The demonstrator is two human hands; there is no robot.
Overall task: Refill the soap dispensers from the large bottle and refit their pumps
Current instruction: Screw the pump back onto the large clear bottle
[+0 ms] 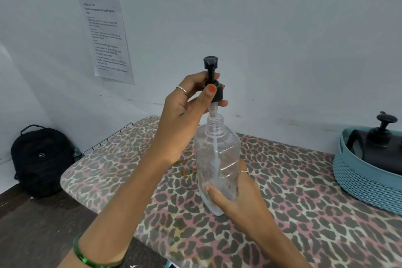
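Note:
A clear plastic dispenser bottle (217, 159) stands upright on the leopard-print board (304, 191). My right hand (237, 198) grips its lower part. My left hand (185, 115) pinches the black pump (211, 65) by its collar, lifted just above the bottle's open threaded neck. The pump's clear tube still reaches down inside the bottle. The bottle looks nearly empty.
A teal woven basket (365, 178) at the right edge holds a dark bottle with a black pump (382, 143). A black backpack (41, 159) sits on the floor at left. A printed sheet (106, 39) hangs on the white wall behind.

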